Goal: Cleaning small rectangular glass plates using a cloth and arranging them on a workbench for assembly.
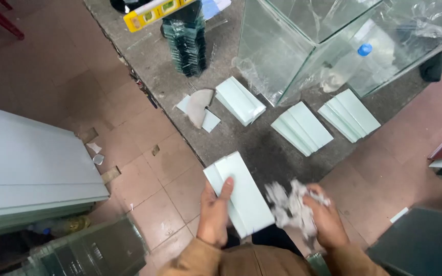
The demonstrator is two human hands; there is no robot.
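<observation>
My left hand grips a small stack of pale green rectangular glass strips by its left edge, thumb on top. My right hand is closed around a crumpled white rag or paper, which sits just right of the held glass. Both hands hover over the near edge of a grey worktop. On that worktop lie three more stacks of the same glass strips.
A glass tank with a plastic bottle inside stands at the back. A dark pile of glass pieces, a yellow spirit level and a curved shard lie behind. Large glass sheets rest on the left over tiled floor.
</observation>
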